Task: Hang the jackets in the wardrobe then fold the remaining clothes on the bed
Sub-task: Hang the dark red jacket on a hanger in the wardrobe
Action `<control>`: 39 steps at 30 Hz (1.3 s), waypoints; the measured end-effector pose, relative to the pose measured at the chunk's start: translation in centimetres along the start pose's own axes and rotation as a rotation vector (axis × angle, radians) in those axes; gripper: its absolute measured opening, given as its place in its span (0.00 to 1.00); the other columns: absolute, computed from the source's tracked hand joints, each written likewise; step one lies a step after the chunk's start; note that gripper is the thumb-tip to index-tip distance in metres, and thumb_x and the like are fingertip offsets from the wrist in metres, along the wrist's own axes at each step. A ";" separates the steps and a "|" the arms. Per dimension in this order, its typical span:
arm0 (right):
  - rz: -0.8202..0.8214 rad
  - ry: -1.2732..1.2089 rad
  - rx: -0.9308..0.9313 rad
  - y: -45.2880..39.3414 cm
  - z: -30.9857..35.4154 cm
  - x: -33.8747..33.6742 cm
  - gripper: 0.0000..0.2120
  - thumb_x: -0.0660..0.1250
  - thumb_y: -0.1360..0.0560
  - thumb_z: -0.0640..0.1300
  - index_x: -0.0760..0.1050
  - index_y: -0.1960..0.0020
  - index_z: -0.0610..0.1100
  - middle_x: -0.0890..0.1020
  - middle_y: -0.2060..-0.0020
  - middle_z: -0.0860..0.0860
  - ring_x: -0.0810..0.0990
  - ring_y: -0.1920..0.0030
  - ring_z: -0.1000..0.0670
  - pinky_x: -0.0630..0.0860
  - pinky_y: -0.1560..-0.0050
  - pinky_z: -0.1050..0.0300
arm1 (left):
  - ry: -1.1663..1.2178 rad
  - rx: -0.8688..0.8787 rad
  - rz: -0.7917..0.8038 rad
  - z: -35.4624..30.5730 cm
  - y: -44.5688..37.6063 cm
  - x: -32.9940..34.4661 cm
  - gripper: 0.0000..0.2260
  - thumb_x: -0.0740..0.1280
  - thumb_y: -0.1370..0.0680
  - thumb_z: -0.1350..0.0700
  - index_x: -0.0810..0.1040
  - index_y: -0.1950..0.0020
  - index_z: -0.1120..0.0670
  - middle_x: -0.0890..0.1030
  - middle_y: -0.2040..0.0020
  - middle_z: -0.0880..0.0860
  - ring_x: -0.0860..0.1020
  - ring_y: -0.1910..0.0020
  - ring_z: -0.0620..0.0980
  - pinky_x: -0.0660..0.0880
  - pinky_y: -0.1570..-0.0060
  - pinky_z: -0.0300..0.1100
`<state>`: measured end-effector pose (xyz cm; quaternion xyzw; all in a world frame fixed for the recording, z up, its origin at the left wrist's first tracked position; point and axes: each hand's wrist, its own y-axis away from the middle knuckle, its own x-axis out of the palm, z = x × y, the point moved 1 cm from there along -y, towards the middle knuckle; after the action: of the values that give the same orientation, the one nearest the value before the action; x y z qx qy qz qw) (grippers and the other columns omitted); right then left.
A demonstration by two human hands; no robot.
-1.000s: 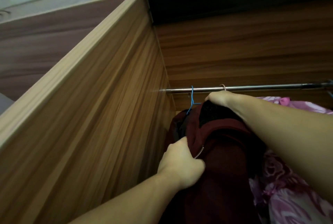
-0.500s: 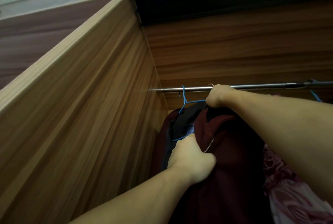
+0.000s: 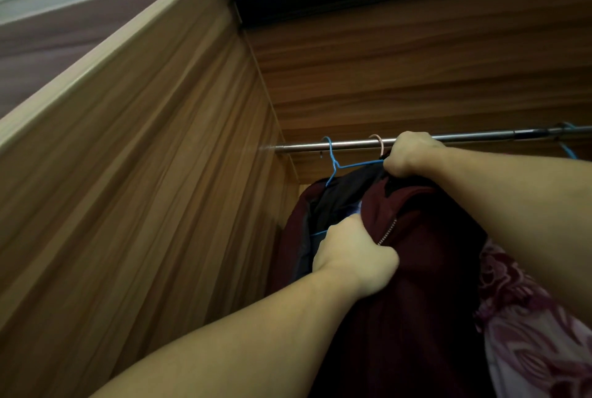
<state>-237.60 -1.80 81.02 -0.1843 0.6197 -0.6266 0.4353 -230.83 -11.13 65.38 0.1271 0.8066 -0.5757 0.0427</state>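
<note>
Up by the shiny metal rail, the right hand is closed around the top of a dark red zip-up jacket, right where a pale pink hanger hook loops over the rail. Lower down, the left hand is shut tight on the jacket's front edge, next to the zip. Just to the left hangs a thin blue wire hanger with a dark garment on it. A pink flowery cloth hangs on the right. All of this sits inside the brown wooden wardrobe, near its left wall.

I think this is the hanging step, and the jacket looks almost hung. Next, both hands should let go gently, once the hook sits firmly on the rail, so nothing slips off.
</note>
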 end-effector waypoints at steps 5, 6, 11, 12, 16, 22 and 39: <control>0.034 0.049 -0.002 0.8 0.3 -0.7 0.14 0.63 0.24 0.48 0.75 0.44 0.40 0.76 0.57 0.45 0.78 0.55 0.42 0.70 0.57 0.56 | 0.035 0.008 0.013 0.0 0.7 -0.5 0.08 0.67 0.35 0.53 0.74 0.58 0.49 0.79 0.58 0.46 0.79 0.58 0.50 0.77 0.57 0.43; 0.041 0.074 -0.022 1.2 0.7 -0.9 0.17 0.62 0.23 0.48 0.75 0.40 0.39 0.78 0.52 0.43 0.79 0.49 0.41 0.69 0.56 0.57 | 0.043 0.008 0.016 0.3 1.0 -0.7 0.08 0.67 0.36 0.52 0.74 0.58 0.49 0.79 0.58 0.46 0.79 0.58 0.50 0.77 0.57 0.42; 0.089 0.017 -0.129 3.7 3.6 -1.7 0.18 0.58 0.21 0.44 0.74 0.37 0.36 0.79 0.42 0.42 0.79 0.44 0.42 0.68 0.54 0.57 | 0.084 -0.002 -0.006 2.2 2.5 -2.2 0.18 0.66 0.40 0.47 0.76 0.52 0.47 0.81 0.55 0.44 0.80 0.54 0.49 0.78 0.51 0.43; 0.103 -0.032 -0.138 3.9 4.0 -1.9 0.16 0.59 0.22 0.44 0.75 0.40 0.36 0.80 0.49 0.43 0.80 0.51 0.43 0.68 0.56 0.57 | 0.090 -0.011 -0.017 2.4 2.8 -2.6 0.19 0.66 0.41 0.47 0.76 0.51 0.46 0.81 0.55 0.44 0.79 0.53 0.49 0.78 0.51 0.43; 0.125 -0.460 -0.070 5.8 3.9 -2.3 0.17 0.69 0.28 0.53 0.76 0.48 0.41 0.76 0.61 0.47 0.76 0.63 0.47 0.69 0.64 0.58 | 0.143 -0.034 -0.066 3.0 4.5 -4.1 0.20 0.69 0.40 0.44 0.75 0.49 0.45 0.79 0.54 0.41 0.77 0.54 0.43 0.70 0.60 0.32; 0.059 -0.605 -0.106 8.8 1.9 -1.2 0.35 0.70 0.33 0.63 0.72 0.34 0.42 0.77 0.44 0.45 0.76 0.46 0.43 0.69 0.53 0.55 | 0.211 -0.047 -0.113 4.3 8.2 -4.9 0.37 0.70 0.42 0.25 0.65 0.37 0.36 0.78 0.50 0.36 0.77 0.53 0.31 0.68 0.60 0.26; -0.089 -0.721 -0.150 12.0 2.9 0.8 0.28 0.68 0.33 0.61 0.71 0.37 0.49 0.77 0.46 0.51 0.76 0.43 0.47 0.69 0.49 0.57 | 0.092 -0.159 0.026 5.7 16.9 -3.7 0.55 0.66 0.43 0.23 0.49 0.21 0.39 0.59 0.24 0.39 0.64 0.29 0.37 0.63 0.29 0.42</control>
<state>-231.95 -2.42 69.99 -0.4512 0.4619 -0.4926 0.5834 -223.39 -11.87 48.80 0.1601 0.8492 -0.5027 0.0234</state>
